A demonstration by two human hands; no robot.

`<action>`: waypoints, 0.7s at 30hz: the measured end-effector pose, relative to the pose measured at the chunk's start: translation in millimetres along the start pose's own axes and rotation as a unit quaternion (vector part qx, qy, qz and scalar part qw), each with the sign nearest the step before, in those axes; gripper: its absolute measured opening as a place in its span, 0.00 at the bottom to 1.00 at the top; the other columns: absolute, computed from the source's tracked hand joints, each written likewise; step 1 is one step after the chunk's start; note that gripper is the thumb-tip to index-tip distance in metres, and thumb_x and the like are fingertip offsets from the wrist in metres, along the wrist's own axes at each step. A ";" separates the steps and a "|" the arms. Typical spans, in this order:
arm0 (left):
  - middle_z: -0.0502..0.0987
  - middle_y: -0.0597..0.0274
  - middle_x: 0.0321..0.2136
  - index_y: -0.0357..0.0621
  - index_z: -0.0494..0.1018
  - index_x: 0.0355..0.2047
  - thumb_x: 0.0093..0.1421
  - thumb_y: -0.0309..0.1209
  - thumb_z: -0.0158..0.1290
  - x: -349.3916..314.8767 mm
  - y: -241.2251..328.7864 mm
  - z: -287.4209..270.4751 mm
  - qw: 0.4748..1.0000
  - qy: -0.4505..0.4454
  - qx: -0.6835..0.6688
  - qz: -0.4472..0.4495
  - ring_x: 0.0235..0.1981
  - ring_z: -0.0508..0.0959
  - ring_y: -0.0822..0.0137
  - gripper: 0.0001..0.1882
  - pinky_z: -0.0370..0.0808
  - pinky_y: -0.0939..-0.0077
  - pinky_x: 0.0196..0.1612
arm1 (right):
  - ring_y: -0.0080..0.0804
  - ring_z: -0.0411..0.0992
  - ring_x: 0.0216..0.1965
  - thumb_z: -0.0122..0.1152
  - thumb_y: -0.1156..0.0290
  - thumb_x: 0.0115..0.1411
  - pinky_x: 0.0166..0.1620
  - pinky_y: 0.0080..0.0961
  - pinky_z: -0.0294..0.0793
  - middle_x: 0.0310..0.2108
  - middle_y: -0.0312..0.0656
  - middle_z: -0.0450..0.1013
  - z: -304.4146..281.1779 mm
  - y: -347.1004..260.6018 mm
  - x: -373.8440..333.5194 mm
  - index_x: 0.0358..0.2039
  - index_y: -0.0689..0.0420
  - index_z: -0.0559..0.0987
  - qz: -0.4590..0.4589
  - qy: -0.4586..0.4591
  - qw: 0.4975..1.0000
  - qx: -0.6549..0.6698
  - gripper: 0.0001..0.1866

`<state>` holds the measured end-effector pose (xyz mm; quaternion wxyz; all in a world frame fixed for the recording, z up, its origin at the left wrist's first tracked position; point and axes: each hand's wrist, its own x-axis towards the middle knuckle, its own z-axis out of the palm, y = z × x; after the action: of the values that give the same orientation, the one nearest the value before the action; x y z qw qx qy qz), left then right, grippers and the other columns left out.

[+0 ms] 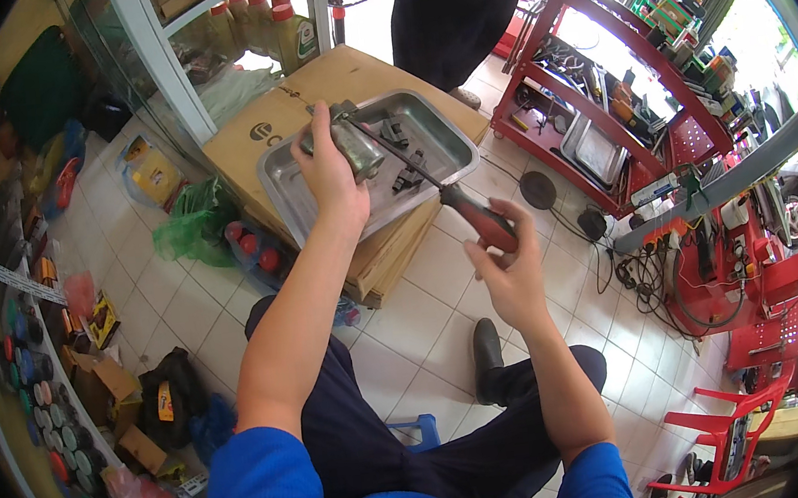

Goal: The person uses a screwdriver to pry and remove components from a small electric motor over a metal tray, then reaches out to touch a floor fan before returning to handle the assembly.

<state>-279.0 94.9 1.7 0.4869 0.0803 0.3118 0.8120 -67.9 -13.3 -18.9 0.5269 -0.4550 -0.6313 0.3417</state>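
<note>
My left hand [331, 173] is wrapped round a cylindrical metal part [359, 149], dull grey-green, much like a small motor. It is held tilted over the left side of a metal tray [440, 133]. In my right hand [516, 271] is a screwdriver [479, 217] with a red and black handle, gripped between thumb and fingers. Its long shaft slants up and left across the tray, and the tip reaches the upper end of the cylinder; whether it sits in a screw I cannot tell. Small dark parts [407, 172] lie in the tray beneath the shaft.
The tray rests on a cardboard box [305, 94]. Behind stands a glass cabinet with red-capped bottles [294, 38]. A red tool cart [586, 83] is at the far right, with cables [650, 281] on the floor. A person in dark trousers [438, 21] stands beyond the box.
</note>
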 end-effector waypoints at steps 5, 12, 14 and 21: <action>0.75 0.57 0.41 0.48 0.59 0.56 0.59 0.41 0.66 -4.7 -2.9 -0.9 1.000 0.001 0.023 -0.007 0.34 0.81 0.59 0.33 0.81 0.65 0.35 | 0.18 0.71 0.26 0.60 0.69 0.68 0.23 0.15 0.69 0.40 0.43 0.74 -13.8 -14.1 9.9 0.61 0.61 0.65 0.136 0.000 0.983 0.126 0.24; 0.73 0.57 0.42 0.47 0.58 0.56 0.57 0.39 0.69 0.5 -3.1 -1.0 1.000 0.001 0.015 0.003 0.31 0.81 0.58 0.36 0.82 0.63 0.34 | 0.21 0.73 0.31 0.59 0.69 0.68 0.28 0.16 0.69 0.41 0.43 0.73 -11.8 -15.6 6.8 0.61 0.61 0.65 0.155 -0.068 0.983 0.075 0.25; 0.73 0.53 0.43 0.43 0.55 0.58 0.58 0.38 0.68 2.3 -3.8 -0.6 1.000 -0.012 0.012 0.003 0.32 0.81 0.59 0.38 0.82 0.65 0.32 | 0.27 0.75 0.42 0.63 0.74 0.64 0.36 0.19 0.74 0.45 0.44 0.71 -10.2 -19.0 2.7 0.62 0.60 0.64 0.085 -0.039 0.995 0.031 0.28; 0.74 0.56 0.42 0.45 0.58 0.56 0.58 0.36 0.69 2.2 -8.4 -1.8 0.998 -0.004 0.051 0.021 0.31 0.81 0.61 0.35 0.81 0.67 0.31 | 0.23 0.74 0.40 0.56 0.66 0.70 0.32 0.19 0.74 0.41 0.41 0.72 -8.8 -10.4 1.4 0.62 0.60 0.65 0.217 -0.105 0.955 0.171 0.24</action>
<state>-274.6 98.7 -5.0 0.4663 0.1150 0.3484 0.8050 -61.6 -16.1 -7.0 0.4408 -0.4456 -0.5011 0.5967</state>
